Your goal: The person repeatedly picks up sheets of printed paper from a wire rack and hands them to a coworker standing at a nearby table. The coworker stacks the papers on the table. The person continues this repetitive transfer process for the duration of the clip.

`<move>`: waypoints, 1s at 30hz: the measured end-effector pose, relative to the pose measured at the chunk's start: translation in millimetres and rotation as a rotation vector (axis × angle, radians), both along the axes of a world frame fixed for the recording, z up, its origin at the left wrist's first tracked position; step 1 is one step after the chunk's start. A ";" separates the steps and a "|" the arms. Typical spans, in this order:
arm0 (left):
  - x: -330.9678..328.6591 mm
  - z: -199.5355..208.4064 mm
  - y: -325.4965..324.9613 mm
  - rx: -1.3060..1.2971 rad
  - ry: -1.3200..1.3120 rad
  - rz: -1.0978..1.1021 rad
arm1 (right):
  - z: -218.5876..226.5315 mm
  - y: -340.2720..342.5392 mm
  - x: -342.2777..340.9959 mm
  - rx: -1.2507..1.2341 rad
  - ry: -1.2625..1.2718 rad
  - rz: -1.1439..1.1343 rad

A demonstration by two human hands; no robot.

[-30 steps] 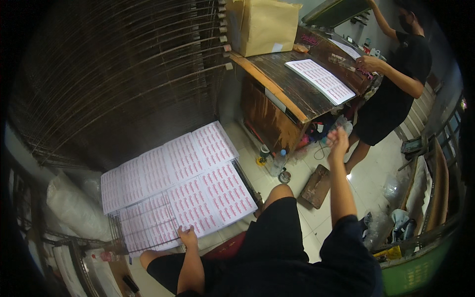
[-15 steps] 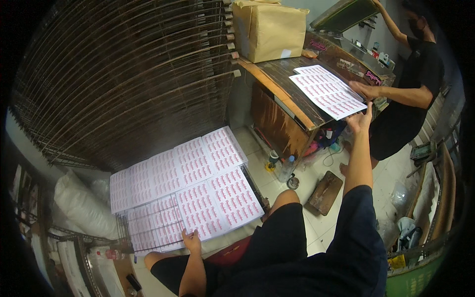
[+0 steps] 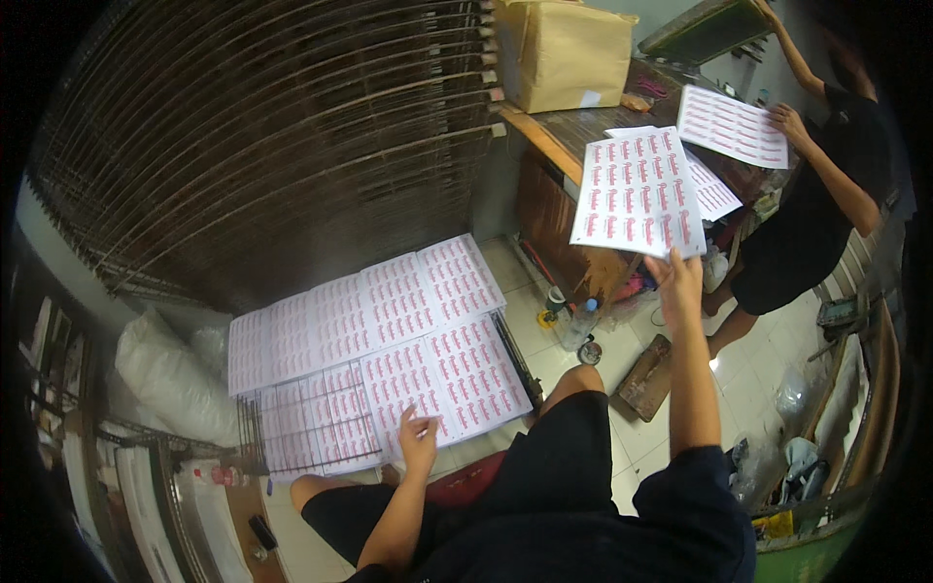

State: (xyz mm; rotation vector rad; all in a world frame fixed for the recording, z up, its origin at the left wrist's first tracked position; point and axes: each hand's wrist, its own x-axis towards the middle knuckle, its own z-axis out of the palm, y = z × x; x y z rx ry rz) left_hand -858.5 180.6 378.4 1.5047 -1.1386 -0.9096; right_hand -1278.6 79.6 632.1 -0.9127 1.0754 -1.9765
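Note:
My right hand (image 3: 677, 282) grips the lower edge of a white printed sheet (image 3: 637, 194), covered in rows of pink-red lettering, and holds it up in front of the workbench. Lower and to the left, my left hand (image 3: 418, 437) hovers over or lightly touches a laid-out printed sheet (image 3: 476, 374); its fingers are slightly bent and apart, with nothing seen in them. More such sheets lie side by side on a wire drying rack (image 3: 251, 432), some of them beneath its wires. Another printed sheet (image 3: 717, 189) rests on the workbench (image 3: 554, 131), partly behind mine.
At the right, a person (image 3: 816, 185) holds another sheet (image 3: 734, 126) and a raised framed screen (image 3: 700, 34). Raised rack tiers (image 3: 272, 146) fill the upper left. A wrapped box (image 3: 564, 58) sits on the bench. A bottle (image 3: 581, 325) and a wooden block (image 3: 641, 377) are on the floor.
My right hand has lifted a sheet off the bench and drawn it left. My left hand has shifted right over the sheets. The other person has picked up a sheet.

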 end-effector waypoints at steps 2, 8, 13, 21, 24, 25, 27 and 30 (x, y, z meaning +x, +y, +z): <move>-35.6 67.3 -6.0 0.046 0.156 -0.130 | -15.5 19.5 44.9 -0.009 -0.050 0.034; -100.4 174.1 -18.9 -0.138 0.651 -0.323 | -57.2 73.4 168.1 0.010 -0.177 0.149; -136.8 245.5 -17.0 -0.119 0.696 -0.164 | -51.0 88.7 162.1 0.068 -0.137 0.316; -120.3 199.8 -23.8 -0.091 0.745 0.308 | -90.6 68.4 114.7 0.029 0.832 0.750; -31.2 153.8 -18.3 -0.110 0.707 0.409 | -104.0 66.2 92.9 -0.014 1.244 0.661; -5.4 135.0 -14.2 -0.107 0.693 0.514 | -124.3 68.1 72.5 0.104 1.245 0.600; 41.8 107.4 -0.5 -0.090 0.652 0.751 | -146.4 73.9 38.6 0.250 1.230 0.464; 83.7 85.8 9.5 -0.048 0.632 0.972 | -164.7 89.0 -0.5 0.375 1.170 0.262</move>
